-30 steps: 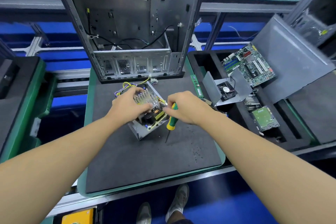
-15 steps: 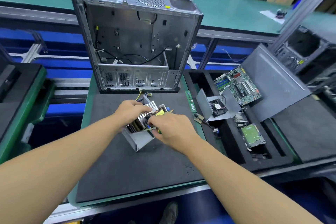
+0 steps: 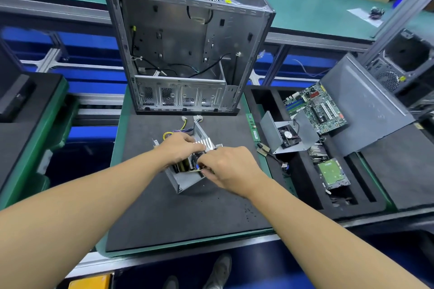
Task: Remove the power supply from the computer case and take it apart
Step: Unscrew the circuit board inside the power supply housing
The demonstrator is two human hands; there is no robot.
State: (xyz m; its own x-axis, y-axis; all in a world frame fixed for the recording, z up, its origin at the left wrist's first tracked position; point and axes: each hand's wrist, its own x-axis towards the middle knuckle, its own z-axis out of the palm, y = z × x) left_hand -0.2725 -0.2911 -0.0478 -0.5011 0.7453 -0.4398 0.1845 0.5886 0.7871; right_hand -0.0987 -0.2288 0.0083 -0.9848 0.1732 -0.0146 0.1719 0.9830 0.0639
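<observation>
So the power supply (image 3: 185, 180) is already out of the computer case (image 3: 187, 54) and is sat on the dark foam mat (image 3: 187, 218) just in front of it, tipped up on one corner with the lid off and the guts exposed. The left hand (image 3: 179, 150) is curled over the top of it, fingers wrapped onto the finned aluminium heatsink (image 3: 207, 143). The right hand (image 3: 229, 171) is placed on the other side, fingers bent and pinched on the near edge of the exposed internals, right at the open side of the grey housing; what exactly is under the fingertips can't be made out. Yellow and purple wires (image 3: 183, 125) with white connectors are trailed out the back toward the case, which is stood upright, side open, stripped apart from a few black cables. Off to the right, a black tray (image 3: 303, 178) is loaded with a motherboard (image 3: 314, 108), a bracketed fan (image 3: 287, 135) and a hard drive (image 3: 332, 173), a RAM stick (image 3: 253, 126) is laid along the mat's edge, and a grey side panel (image 3: 366, 105) is leaned over the tray
</observation>
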